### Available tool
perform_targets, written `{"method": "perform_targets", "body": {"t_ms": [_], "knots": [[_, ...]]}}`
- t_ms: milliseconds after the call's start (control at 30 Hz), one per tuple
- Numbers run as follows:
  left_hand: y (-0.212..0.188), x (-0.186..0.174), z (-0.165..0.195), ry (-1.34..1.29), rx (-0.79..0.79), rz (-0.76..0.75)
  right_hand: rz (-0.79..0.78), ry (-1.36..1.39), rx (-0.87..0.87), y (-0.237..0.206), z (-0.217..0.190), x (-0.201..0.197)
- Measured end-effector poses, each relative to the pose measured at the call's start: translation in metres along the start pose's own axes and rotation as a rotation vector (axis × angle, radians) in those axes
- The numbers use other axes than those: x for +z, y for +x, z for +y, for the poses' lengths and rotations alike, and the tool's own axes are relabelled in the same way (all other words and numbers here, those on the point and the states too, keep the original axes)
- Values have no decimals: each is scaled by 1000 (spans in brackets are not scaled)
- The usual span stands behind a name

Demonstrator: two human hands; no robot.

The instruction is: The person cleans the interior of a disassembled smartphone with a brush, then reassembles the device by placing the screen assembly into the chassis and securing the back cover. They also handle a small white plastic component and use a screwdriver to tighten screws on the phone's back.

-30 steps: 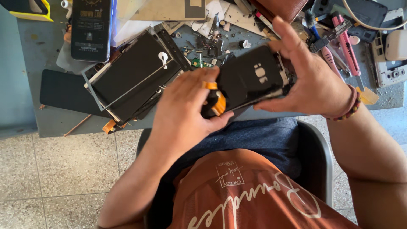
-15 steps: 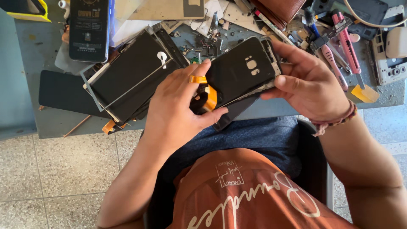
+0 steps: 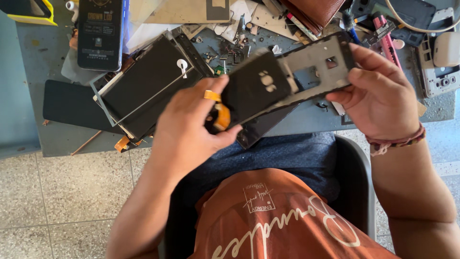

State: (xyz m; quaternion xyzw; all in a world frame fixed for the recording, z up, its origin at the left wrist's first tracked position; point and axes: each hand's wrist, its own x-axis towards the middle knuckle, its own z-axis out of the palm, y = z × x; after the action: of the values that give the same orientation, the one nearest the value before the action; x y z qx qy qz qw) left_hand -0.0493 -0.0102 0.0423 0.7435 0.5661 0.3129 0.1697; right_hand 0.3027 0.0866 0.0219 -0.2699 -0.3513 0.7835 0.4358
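Both forearms reach forward from the lap, bare to the elbow. The left hand curls palm-down, thumb and fingers pinched together. The right hand is raised, fingers extended and gripping, wrist banded.

A phone repair bench

I am sitting at what looks like a small phone repair workshop. My grey worktable is crowded with stripped handsets: a large dark screen panel with its metal frame, a black phone lying flat at the far edge, a white phone shell at the right, and loose screws and small parts scattered in the middle. A pink-handled tool lies among cables, and sheets of card and paper pile up at the back. Under my chair is a speckled terrazzo floor.
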Motion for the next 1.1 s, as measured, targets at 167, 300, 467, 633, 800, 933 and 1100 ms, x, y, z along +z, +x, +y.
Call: {"method": "perform_targets", "body": {"t_ms": [167, 300, 467, 633, 800, 933, 1100], "knots": [[-10, -24, -18, 192, -45, 185, 50, -17, -40, -6, -5, -12], [-8, -38, -43, 312, -131, 233, 100, -43, -34, -9, -4, -13], [-5, -32, -61, 343, -305, 160, 88, 12, -70, -9, -4, -4], [-8, -24, -61, 377, -299, 148, 166, 66, -112, -10, -14, 3], [-9, -26, -61, 366, -303, 113, 214, 30, -141, -15, -20, -5], [-9, -32, -57, 287, -361, 82, 281, 80, -172, -22, -22, -13], [-18, -28, -28, 395, -273, 344, 328, 51, -224, -26, -27, -9]]}}
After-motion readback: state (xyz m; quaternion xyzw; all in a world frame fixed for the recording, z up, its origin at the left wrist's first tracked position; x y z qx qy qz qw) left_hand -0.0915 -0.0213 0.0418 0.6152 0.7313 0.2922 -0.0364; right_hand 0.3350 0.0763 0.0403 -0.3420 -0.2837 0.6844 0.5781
